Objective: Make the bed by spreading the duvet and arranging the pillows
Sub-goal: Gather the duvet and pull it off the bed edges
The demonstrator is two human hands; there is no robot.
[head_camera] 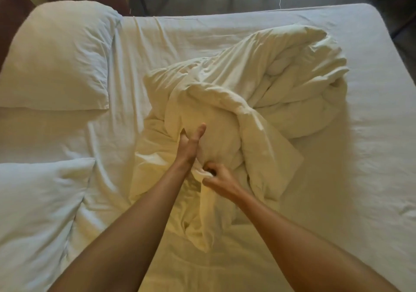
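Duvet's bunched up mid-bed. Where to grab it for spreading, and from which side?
Probably the flat corner flap at the near right of the duvet, approached from the near bed side. It lies loose on the sheet, while the rest is twisted bulk. The left hand and right hand grip near-side folds.

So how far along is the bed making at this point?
Done: the sheet is on, and the far pillow and near pillow lie at the head end. In hand: the left hand and right hand grip the duvet, bunched mid-bed. Left: spreading it flat and straightening the pillows.
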